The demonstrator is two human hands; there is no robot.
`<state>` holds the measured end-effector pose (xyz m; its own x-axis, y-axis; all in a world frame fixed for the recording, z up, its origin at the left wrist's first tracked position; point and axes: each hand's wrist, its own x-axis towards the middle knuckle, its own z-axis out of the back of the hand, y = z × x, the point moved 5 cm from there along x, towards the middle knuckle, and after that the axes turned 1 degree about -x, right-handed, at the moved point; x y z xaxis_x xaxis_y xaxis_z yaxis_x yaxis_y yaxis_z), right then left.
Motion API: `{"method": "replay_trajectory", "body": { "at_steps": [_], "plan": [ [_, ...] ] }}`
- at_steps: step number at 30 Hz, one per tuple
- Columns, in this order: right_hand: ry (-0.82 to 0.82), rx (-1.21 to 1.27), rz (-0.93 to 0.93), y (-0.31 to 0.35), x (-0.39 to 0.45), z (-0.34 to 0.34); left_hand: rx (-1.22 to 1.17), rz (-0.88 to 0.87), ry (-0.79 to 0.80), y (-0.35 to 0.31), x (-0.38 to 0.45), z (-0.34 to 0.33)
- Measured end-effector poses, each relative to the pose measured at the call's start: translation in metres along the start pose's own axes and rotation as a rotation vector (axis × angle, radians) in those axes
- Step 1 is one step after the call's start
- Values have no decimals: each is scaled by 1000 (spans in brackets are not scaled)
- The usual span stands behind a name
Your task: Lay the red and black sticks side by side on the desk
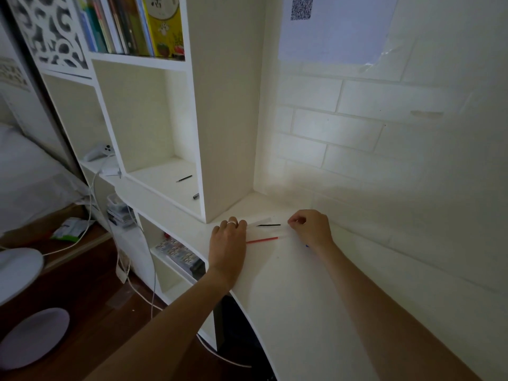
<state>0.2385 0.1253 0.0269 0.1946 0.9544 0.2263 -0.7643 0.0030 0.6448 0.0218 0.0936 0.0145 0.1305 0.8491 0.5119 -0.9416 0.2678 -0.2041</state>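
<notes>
Currently both hands are at the back left corner of the white table (302,284), right by the foot of the white shelf unit (225,133). Left hand (228,243) lies palm down, fingers (242,224) fairly straight, pressing the left end of a clear plastic strip (270,231); ring on one finger. Right hand (312,229) has its fingers curled, pinching the strip's right end. Strip lies flat on the table, stretched between the two hands, nearly parallel to the back edge

Black stick (270,224) sits at the strip's far side, red stick (262,240) at its near side, both roughly parallel to it; can't tell if either is under the plastic or just beside it. Red one's left end touches or runs under the left hand. Small blue thing (307,246) peeks out beside the right wrist, too hidden to identify

Off the table: a pencil (184,178) and a dark marker (195,196) lie in the shelf's open cubby, books (132,26) stand in the compartment above. A sheet with a QR code (301,6) is stuck on the brick-pattern wall (384,133)
</notes>
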Motion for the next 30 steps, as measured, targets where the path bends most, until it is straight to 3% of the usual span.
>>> {"method": "replay_trajectory", "body": {
  "at_steps": [12, 15, 18, 20, 26, 30],
  "plan": [
    [-78, 0, 68, 5, -6, 0, 19, 12, 10, 3, 1, -4],
    [-168, 29, 247, 25, -19, 11, 3, -15, -4, 0, 0, -2],
    [-39, -23, 467, 49, -38, 9, -8, -80, -46, -4, -2, 1],
    [27, -99, 514, 54, -46, 5, -37, -119, -79, -7, -4, 2],
    [51, -167, 479, 51, -54, 3, -91, -230, -133, -11, -8, 6],
    [-40, -85, 396, 43, -60, 6, -84, -181, -176, -9, -8, 11]
  ]
}}
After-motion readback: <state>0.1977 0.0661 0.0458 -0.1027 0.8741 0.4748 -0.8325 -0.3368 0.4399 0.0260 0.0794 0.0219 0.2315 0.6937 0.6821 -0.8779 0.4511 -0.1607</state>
